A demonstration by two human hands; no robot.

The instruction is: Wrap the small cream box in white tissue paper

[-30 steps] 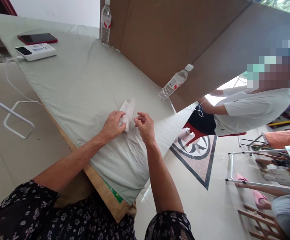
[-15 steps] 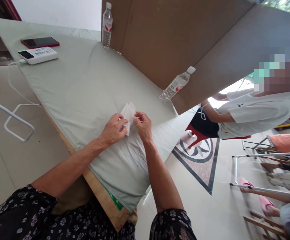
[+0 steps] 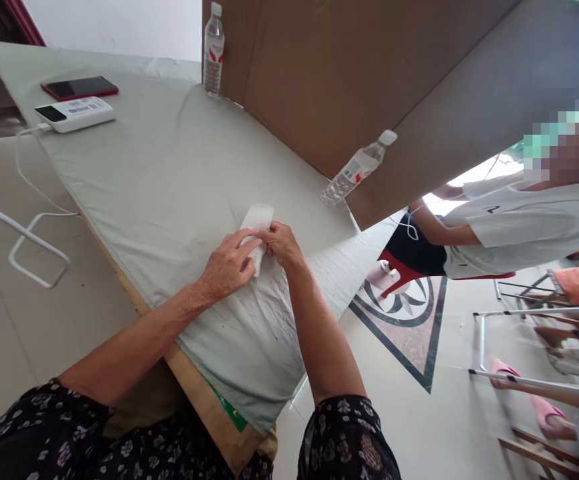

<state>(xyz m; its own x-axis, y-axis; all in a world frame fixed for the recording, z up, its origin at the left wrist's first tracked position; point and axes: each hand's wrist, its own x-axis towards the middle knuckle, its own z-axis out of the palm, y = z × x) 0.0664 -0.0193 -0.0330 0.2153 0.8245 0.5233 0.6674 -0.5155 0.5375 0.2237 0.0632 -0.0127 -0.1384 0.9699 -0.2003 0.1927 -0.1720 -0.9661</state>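
A small white folded tissue or cloth (image 3: pixel 258 219) lies over the pale green tablecloth, between my two hands. My left hand (image 3: pixel 228 265) holds its lower left part, with the fingers bent over it. From the right, my right hand (image 3: pixel 283 244) pinches at its edge with thumb and forefinger, and the fingertips of both hands are close together. Part of the white piece is hidden under my left fingers.
One water bottle (image 3: pixel 213 53) stands by the cardboard panel (image 3: pixel 309 73); another bottle (image 3: pixel 359 168) is on the right. A phone (image 3: pixel 80 87) and a white cabled device (image 3: pixel 75 115) lie at the far left. A person in a white shirt (image 3: pixel 534 223) sits beyond the panel.
My right hand has moved slightly left onto the white piece, and my left fingers have reached toward it. The white piece's top looks flatter and wider.
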